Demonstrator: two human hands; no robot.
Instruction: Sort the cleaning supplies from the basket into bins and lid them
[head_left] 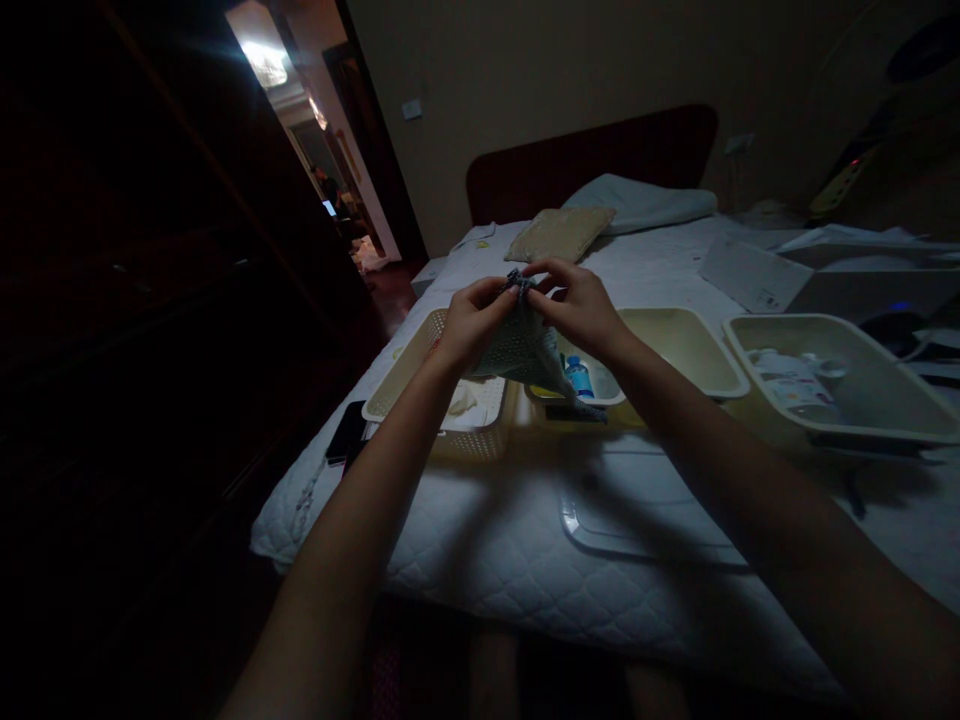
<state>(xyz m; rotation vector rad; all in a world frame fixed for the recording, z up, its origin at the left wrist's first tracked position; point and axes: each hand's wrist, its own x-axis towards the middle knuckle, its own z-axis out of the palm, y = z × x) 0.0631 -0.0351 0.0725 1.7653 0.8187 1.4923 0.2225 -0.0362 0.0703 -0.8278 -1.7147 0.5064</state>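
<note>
Both my hands are raised above the bins, gripping the bunched top of a grey-green cloth (517, 345), which may be a small bag. The fingers and thumb of my left hand (476, 315) pinch its dark gathered edge. My right hand (576, 308) pinches the same edge from the other side, fingers bent over the top. Below them the cloth hangs down, one corner trailing to the right. Behind it are a perforated cream basket (401, 375) with white items and a cream bin with a blue-capped bottle (578, 376). The cloth hides parts of both.
On the white quilted bed (465, 530) stand another cream bin (682, 350) and, at right, a cream bin (900, 390) holding white packages. A pale flat lid (652, 510) lies in front. A dark phone (346, 432) rests at left. Farther back are a pillow (559, 234) and a white box (757, 275).
</note>
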